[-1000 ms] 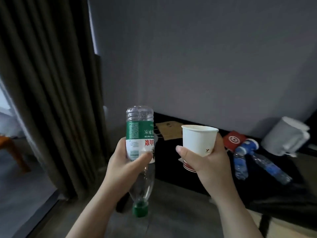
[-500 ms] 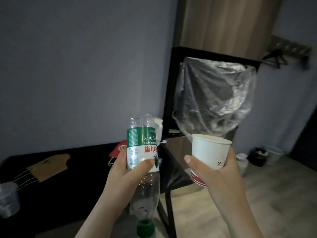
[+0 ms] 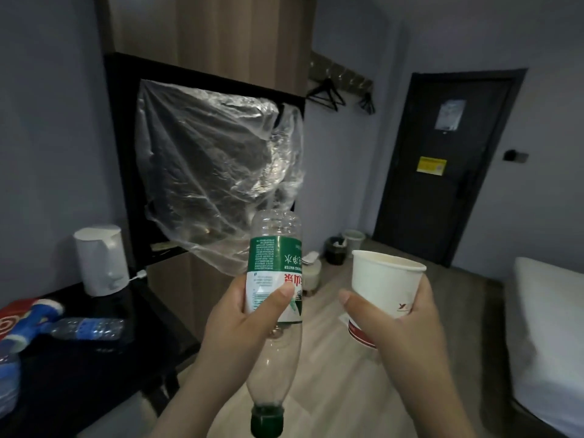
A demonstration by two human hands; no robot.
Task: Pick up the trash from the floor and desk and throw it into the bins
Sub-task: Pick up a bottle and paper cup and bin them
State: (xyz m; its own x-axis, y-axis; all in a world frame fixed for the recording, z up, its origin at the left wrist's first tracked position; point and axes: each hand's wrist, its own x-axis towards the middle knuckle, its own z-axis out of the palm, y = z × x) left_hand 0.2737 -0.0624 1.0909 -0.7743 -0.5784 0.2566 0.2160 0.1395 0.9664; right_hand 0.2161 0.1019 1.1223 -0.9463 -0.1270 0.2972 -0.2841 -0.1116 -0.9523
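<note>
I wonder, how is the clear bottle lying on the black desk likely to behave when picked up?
The clear bottle seems empty, so probably light. Lying on its side on the desk, it may roll if nudged. Thin plastic likely dents.

The plastic bottle (image 3: 274, 358) is held with its cap down, so the print on its green and white label (image 3: 271, 259) stands upside down. On the green part the word "WATER" can be read, and beside it the white characters 净水. On the white part are red characters which seem to be 山泉 (the thumb of the left hand (image 3: 240, 330) covers a part of them). The small print is too fine to read. The paper cup (image 3: 384, 286) bears a small red and dark mark like a "Y". On the door (image 3: 442, 200) are a yellow sign (image 3: 431, 165) and a white notice (image 3: 446, 115); their text is not legible. The red pack (image 3: 12, 317) at the left edge shows a white ring sign.
</note>
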